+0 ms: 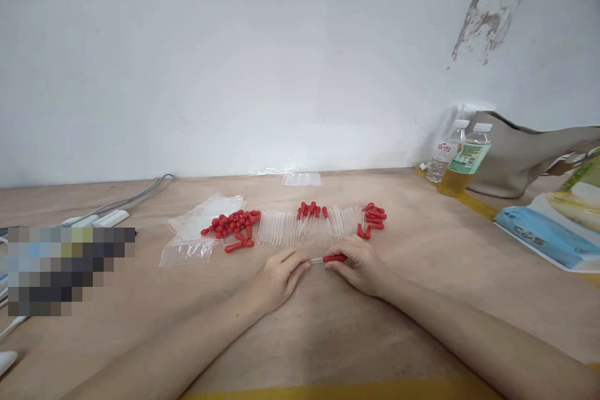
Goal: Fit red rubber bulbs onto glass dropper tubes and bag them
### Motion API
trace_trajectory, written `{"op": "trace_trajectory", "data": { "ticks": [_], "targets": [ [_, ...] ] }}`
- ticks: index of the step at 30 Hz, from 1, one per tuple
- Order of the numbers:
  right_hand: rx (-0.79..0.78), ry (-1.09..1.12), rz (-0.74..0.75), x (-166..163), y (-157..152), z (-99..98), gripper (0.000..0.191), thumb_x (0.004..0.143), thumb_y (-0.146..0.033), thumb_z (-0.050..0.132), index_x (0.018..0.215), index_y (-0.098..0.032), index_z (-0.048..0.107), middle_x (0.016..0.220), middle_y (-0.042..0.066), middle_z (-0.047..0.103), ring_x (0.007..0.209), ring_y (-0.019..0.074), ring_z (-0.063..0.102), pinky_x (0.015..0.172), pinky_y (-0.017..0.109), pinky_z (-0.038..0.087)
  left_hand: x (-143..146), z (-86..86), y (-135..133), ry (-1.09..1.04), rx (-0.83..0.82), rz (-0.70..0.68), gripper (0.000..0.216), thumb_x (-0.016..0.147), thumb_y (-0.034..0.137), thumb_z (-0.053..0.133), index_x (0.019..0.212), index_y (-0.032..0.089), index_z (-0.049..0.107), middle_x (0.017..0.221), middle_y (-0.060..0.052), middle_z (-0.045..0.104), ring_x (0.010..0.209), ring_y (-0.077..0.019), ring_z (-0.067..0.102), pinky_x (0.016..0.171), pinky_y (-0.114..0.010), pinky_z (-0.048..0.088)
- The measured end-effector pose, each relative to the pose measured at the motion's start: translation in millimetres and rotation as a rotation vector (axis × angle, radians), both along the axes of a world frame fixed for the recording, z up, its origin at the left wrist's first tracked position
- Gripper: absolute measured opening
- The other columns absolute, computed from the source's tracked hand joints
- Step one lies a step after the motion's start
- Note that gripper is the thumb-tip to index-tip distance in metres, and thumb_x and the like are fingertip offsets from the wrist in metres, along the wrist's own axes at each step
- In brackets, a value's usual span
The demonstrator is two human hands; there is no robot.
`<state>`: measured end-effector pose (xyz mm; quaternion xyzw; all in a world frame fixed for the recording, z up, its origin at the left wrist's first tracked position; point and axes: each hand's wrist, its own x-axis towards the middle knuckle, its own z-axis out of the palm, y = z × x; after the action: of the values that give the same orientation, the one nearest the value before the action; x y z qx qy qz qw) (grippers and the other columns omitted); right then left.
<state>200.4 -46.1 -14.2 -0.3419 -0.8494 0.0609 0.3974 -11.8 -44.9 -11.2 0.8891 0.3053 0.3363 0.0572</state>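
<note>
Between my two hands lies a dropper, a clear glass tube (317, 260) with a red rubber bulb (334, 258) at its right end. My left hand (282, 274) pinches the tube's left end. The fingers of my right hand (362, 265) close round the bulb. Just beyond, clear glass tubes (277, 228) lie side by side, with more tubes (343, 221) to the right. Several droppers with red bulbs (308, 209) lie between these rows. Loose red bulbs are heaped at the left (232, 224), and a smaller group of bulbs (375, 215) is at the right.
Clear plastic bags (187, 252) lie by the left heap, and a small bag (302, 179) near the wall. At the right stand two bottles (462, 159), a grey bag (504, 156) and a blue tissue pack (546, 231). Cables (140, 192) run along the left.
</note>
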Motion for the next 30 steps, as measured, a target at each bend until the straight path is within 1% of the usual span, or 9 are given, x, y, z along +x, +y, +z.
{"op": "trace_trajectory", "data": {
  "ticks": [6, 9, 10, 12, 15, 18, 22, 26, 30],
  "targets": [
    [0.008, 0.000, 0.017, -1.5, 1.9, -2.0, 0.006, 0.077, -0.022, 0.054, 0.079, -0.019, 0.058, 0.069, 0.001, 0.059, 0.069, 0.0134, 0.051, 0.066, 0.027, 0.038, 1.2, 2.5, -3.6, 0.063, -0.043, -0.004, 0.020, 0.087, 0.019, 0.036, 0.097, 0.017, 0.053, 0.086, -0.005, 0.056, 0.077, -0.0133, 0.054, 0.069, -0.025, 0.045],
    [0.023, -0.003, 0.001, -0.8, 0.5, 1.4, 0.013, 0.077, -0.027, 0.054, 0.087, -0.020, 0.058, 0.077, 0.004, 0.060, 0.075, 0.0151, 0.053, 0.069, 0.029, 0.040, -3.4, 6.8, -3.8, 0.150, -0.023, -0.003, 0.024, 0.088, 0.020, 0.034, 0.103, 0.018, 0.052, 0.090, -0.006, 0.055, 0.079, -0.0136, 0.054, 0.070, -0.025, 0.045],
    [0.030, 0.010, -0.016, 0.2, 0.3, 2.6, 0.018, 0.077, -0.029, 0.055, 0.093, -0.020, 0.056, 0.083, 0.005, 0.060, 0.080, 0.0163, 0.053, 0.072, 0.030, 0.041, -5.9, 9.3, -1.9, 0.169, -0.003, 0.026, 0.025, 0.087, 0.020, 0.033, 0.103, 0.018, 0.052, 0.089, -0.006, 0.055, 0.077, -0.0138, 0.054, 0.069, -0.025, 0.045],
    [0.039, 0.056, -0.087, 4.4, 1.8, 3.7, 0.029, 0.077, -0.031, 0.054, 0.103, -0.020, 0.052, 0.095, 0.008, 0.057, 0.087, 0.0185, 0.052, 0.076, 0.032, 0.042, -10.5, 15.7, 6.2, 0.181, 0.052, 0.149, 0.026, 0.087, 0.021, 0.033, 0.102, 0.017, 0.053, 0.084, -0.006, 0.054, 0.073, -0.0144, 0.054, 0.066, -0.025, 0.045],
    [0.060, 0.115, -0.229, 17.2, 9.8, 1.2, 0.030, 0.078, -0.030, 0.051, 0.105, -0.019, 0.051, 0.097, 0.010, 0.054, 0.086, 0.0191, 0.052, 0.074, 0.033, 0.044, -10.1, 27.7, 27.0, 0.200, 0.106, 0.397, 0.026, 0.086, 0.022, 0.034, 0.098, 0.016, 0.056, 0.079, -0.006, 0.055, 0.071, -0.0165, 0.055, 0.065, -0.027, 0.043],
    [0.100, 0.137, -0.334, 34.6, 20.8, -3.0, 0.027, 0.077, -0.028, 0.052, 0.101, -0.017, 0.052, 0.093, 0.009, 0.053, 0.083, 0.0188, 0.052, 0.073, 0.033, 0.044, 4.3, 37.5, 50.6, 0.212, 0.043, 0.518, 0.026, 0.084, 0.020, 0.036, 0.100, 0.016, 0.056, 0.088, -0.008, 0.059, 0.080, -0.0194, 0.056, 0.070, -0.029, 0.042],
    [0.126, 0.156, -0.432, 52.3, 29.0, -3.1, 0.028, 0.076, -0.028, 0.052, 0.101, -0.016, 0.052, 0.095, 0.010, 0.052, 0.082, 0.0183, 0.052, 0.073, 0.033, 0.045, 31.5, 40.4, 73.3, 0.259, -0.089, 0.568, 0.023, 0.079, 0.016, 0.040, 0.095, 0.014, 0.056, 0.091, -0.011, 0.060, 0.086, -0.0220, 0.056, 0.073, -0.030, 0.041],
    [0.117, 0.169, -0.488, 56.5, 29.1, -0.3, 0.030, 0.075, -0.027, 0.052, 0.103, -0.016, 0.052, 0.091, 0.009, 0.052, 0.075, 0.0167, 0.051, 0.069, 0.031, 0.045, 43.8, 37.2, 82.7, 0.279, -0.169, 0.603, 0.016, 0.075, 0.014, 0.044, 0.083, 0.013, 0.058, 0.081, -0.012, 0.062, 0.080, -0.0232, 0.058, 0.067, -0.029, 0.041],
    [0.136, 0.150, -0.463, 53.6, 28.0, 0.7, 0.029, 0.075, -0.026, 0.051, 0.103, -0.015, 0.052, 0.093, 0.009, 0.052, 0.076, 0.0166, 0.051, 0.071, 0.032, 0.045, 46.8, 37.0, 84.5, 0.287, -0.247, 0.620, 0.012, 0.071, 0.021, 0.050, 0.077, 0.014, 0.057, 0.077, -0.010, 0.062, 0.075, -0.0218, 0.059, 0.062, -0.027, 0.041]
  ]
}}
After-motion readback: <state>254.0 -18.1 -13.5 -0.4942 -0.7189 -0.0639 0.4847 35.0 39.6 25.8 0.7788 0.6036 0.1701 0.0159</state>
